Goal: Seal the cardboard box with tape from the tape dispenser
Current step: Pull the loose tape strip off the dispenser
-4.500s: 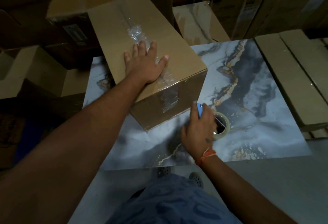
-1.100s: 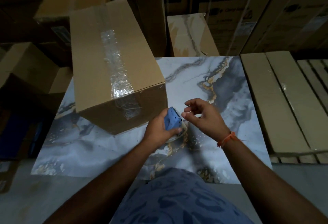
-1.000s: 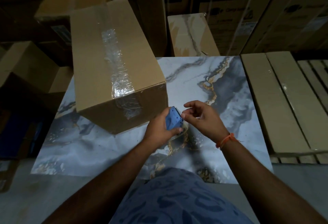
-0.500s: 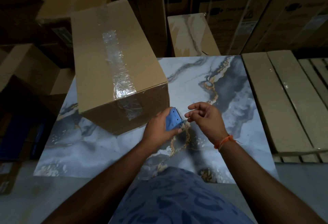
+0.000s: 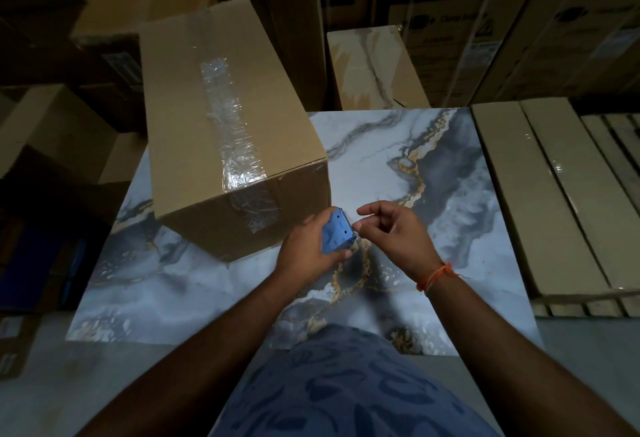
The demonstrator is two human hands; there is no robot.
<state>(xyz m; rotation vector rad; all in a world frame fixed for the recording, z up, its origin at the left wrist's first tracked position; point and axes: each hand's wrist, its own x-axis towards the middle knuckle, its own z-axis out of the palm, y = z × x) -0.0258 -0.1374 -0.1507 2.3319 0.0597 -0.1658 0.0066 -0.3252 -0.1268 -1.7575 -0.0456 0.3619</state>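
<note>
A brown cardboard box (image 5: 180,118) lies on a marbled tabletop (image 5: 450,194), its top seam covered by a strip of crinkled clear tape (image 5: 232,131) that runs down over the near face. In front of the box's near corner, my left hand (image 5: 308,249) grips a blue tape dispenser (image 5: 337,234) with its toothed edge facing right. My right hand (image 5: 391,232) is just to its right, thumb and forefinger pinched at the toothed edge. Whether they hold the tape end is too fine to see. The tape roll is hidden behind my left hand.
Stacked cardboard cartons (image 5: 450,21) line the back, one printed "WASHING MACHINE". Flat packed cartons (image 5: 540,194) lie along the table's right side. More boxes (image 5: 52,131) crowd the left. A small marbled panel (image 5: 374,66) leans behind the table.
Since 4.5 s ago my left hand left the box top and took the dispenser from my right. Over the last second my right fingers stayed picking at the dispenser's toothed edge.
</note>
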